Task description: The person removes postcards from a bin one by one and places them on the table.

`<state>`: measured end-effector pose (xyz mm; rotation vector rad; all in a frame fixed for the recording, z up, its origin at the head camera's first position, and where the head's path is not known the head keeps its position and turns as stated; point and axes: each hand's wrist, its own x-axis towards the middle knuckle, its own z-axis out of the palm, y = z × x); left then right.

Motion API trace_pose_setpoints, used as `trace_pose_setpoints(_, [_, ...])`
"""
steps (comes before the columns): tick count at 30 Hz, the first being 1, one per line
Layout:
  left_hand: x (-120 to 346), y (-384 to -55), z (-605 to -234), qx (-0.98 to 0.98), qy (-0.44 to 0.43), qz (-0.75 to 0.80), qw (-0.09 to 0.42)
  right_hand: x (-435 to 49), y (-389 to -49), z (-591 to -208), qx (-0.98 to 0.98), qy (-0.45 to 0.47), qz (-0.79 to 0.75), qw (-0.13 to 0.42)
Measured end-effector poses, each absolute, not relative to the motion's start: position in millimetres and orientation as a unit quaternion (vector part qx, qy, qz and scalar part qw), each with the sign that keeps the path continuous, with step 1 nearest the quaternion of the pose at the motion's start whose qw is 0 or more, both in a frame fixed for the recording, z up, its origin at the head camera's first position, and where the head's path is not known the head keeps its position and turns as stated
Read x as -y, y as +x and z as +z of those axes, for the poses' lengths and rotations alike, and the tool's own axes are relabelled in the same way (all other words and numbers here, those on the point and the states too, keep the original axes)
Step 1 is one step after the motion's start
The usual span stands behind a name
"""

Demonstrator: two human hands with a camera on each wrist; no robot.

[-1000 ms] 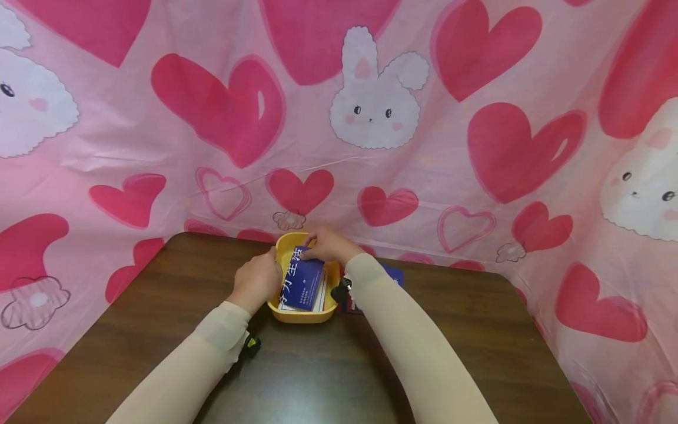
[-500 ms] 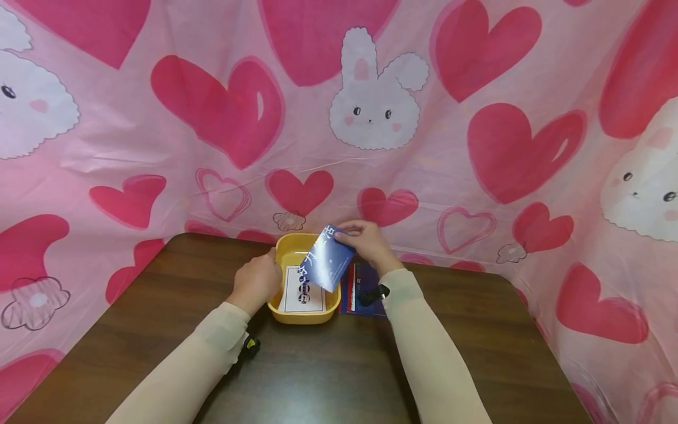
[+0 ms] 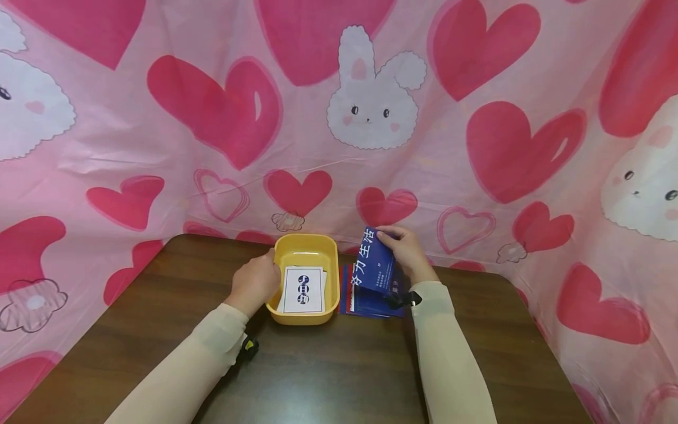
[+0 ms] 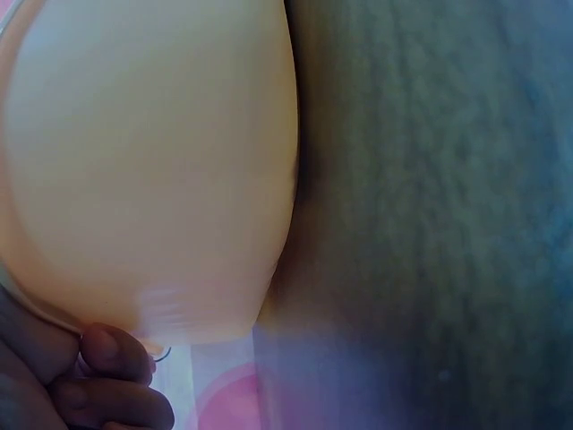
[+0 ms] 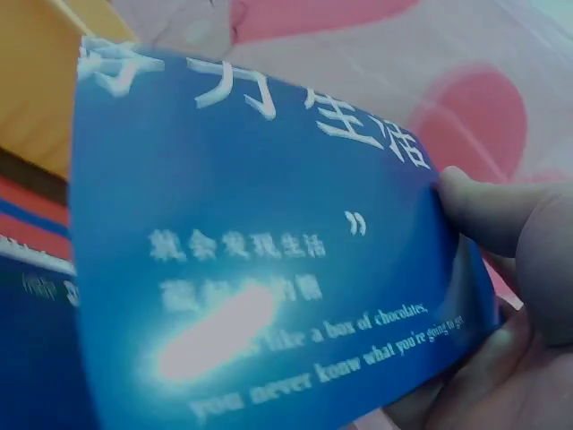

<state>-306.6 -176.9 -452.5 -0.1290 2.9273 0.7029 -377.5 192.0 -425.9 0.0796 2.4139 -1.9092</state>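
Observation:
A blue card with white Chinese lettering (image 3: 374, 265) is pinched at its far right corner by my right hand (image 3: 406, 250). In the right wrist view the thumb (image 5: 492, 210) presses on the face of this blue card (image 5: 251, 179), which bows slightly. The card is above a stack of blue and red cards (image 3: 371, 305) on the table. My left hand (image 3: 255, 282) grips the left rim of the yellow plastic basin (image 3: 305, 319). Its curled fingers (image 4: 116, 385) show at the rim in the left wrist view. Inside the basin lie white cards (image 3: 303, 290), the top one printed with a dark blue design.
The dark wooden table (image 3: 312, 377) reaches back to a pink curtain (image 3: 402, 176) with hearts and rabbits. The basin stands just left of the card stack, close to the table's back edge.
My right hand has lifted the blue card out of the basin and carried it right, over the stack. That uncovered the white cards. My left hand has stayed at the rim.

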Motion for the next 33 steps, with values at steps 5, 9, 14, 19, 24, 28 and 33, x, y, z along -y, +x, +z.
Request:
trace_pose_setpoints(5, [177,-309,-453,-0.97,-0.041,0.232,0.058,-215,-376,-431,-0.796,0.01,-0.604,0.038])
trace_pose_setpoints(9, [177,-310,-452,-0.971,-0.04,0.228,0.059,-231,-376,-437,-0.808,-0.002,-0.587,0.049])
trace_pose_setpoints(14, [176,-310,-451,-0.972,-0.037,0.223,0.066,-244,-375,-449,-0.836,-0.004,-0.544,0.066])
trace_pose_setpoints(19, [176,-309,-451,-0.972,-0.043,0.222,0.071,-248,-374,-461,-0.846,0.016,-0.523,0.102])
trace_pose_setpoints(24, [176,-308,-450,-0.972,-0.042,0.217,0.073,-250,-374,-467,-0.835,0.033,-0.535,0.12])
trace_pose_setpoints(28, [175,-308,-450,-0.973,-0.042,0.216,0.073,-249,-374,-470,-0.851,0.025,-0.511,0.114])
trace_pose_setpoints(33, [176,-309,-450,-0.973,-0.041,0.218,0.072,-245,-374,-472,-0.902,0.008,-0.423,0.09])
